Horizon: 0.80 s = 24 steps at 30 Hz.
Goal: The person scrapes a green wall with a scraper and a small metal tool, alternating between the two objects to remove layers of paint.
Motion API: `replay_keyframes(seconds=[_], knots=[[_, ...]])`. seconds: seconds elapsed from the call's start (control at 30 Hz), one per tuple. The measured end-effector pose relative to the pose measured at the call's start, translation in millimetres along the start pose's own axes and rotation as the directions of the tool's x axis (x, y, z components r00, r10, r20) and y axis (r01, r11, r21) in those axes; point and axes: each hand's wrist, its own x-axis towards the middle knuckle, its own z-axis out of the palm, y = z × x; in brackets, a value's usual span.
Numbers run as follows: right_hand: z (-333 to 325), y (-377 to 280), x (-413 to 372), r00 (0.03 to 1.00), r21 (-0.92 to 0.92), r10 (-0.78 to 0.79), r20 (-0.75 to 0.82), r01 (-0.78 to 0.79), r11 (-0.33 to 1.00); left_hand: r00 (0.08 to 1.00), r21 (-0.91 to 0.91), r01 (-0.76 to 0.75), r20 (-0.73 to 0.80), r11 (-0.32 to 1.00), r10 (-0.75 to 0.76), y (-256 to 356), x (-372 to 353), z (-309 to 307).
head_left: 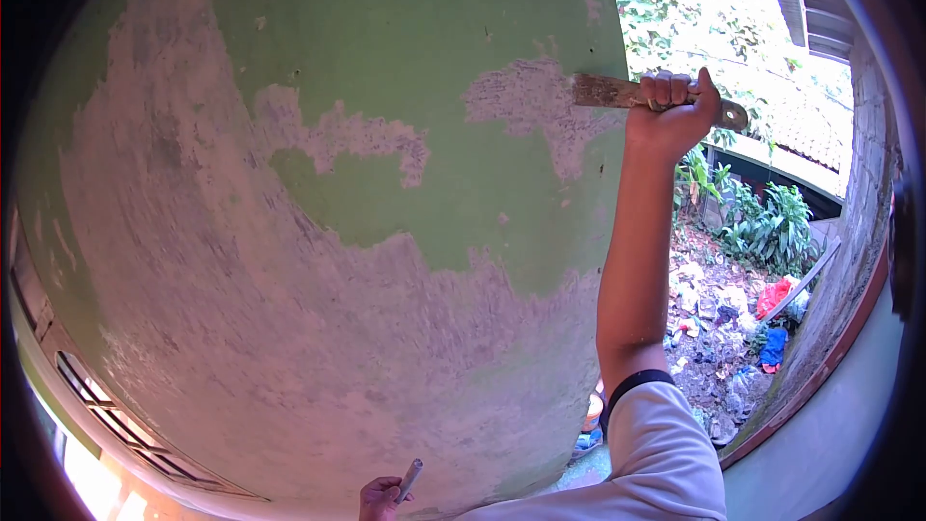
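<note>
My right hand (pixel 673 106) is raised high and gripped around the handle of a worn metal scraper (pixel 608 92), whose flat blade lies against the wall (pixel 318 280) beside a bare patch. The wall is green paint, with large grey areas scraped down to plaster. My left hand (pixel 382 498) sits low at the bottom edge, close to the wall, closed on a small grey stick-like object (pixel 411 479); what it is cannot be made out.
Louvred window slats (pixel 116 420) run along the lower left. To the right of the wall's edge lie leafy plants (pixel 767 222), littered ground with red and blue scraps (pixel 772 323), a rough block wall (pixel 863 203) and a roof edge (pixel 810 0).
</note>
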Motion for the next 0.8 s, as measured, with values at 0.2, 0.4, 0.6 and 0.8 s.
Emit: replay_keyframes(seconds=[0.2, 0.4, 0.6, 0.8], knots=[[-13.8, -33.2, 12.5, 0.992, 0.147, -0.063, 0.110, 0.047, 0.988, 0.998, -0.010, 0.020, -0.053, 1.000, -0.021, -4.4, -0.6, 1.3], [-4.5, -9.3, 5.5, 0.991, -0.001, -0.016, 0.132, 0.016, 1.000, 0.997, 0.023, 0.003, -0.078, 1.000, -0.001, -5.8, -0.4, 3.7], [11.8, 3.4, -6.9, 0.998, -0.015, 0.039, -0.054, -0.040, 0.999, 0.998, 0.054, 0.036, -0.058, 0.998, -0.033, -6.8, -3.1, 2.2], [-2.9, -32.5, 9.1, 0.986, 0.181, -0.050, 0.161, 0.020, 0.983, 0.995, 0.057, 0.032, -0.097, 0.998, -0.027, -6.6, -3.2, 2.3]])
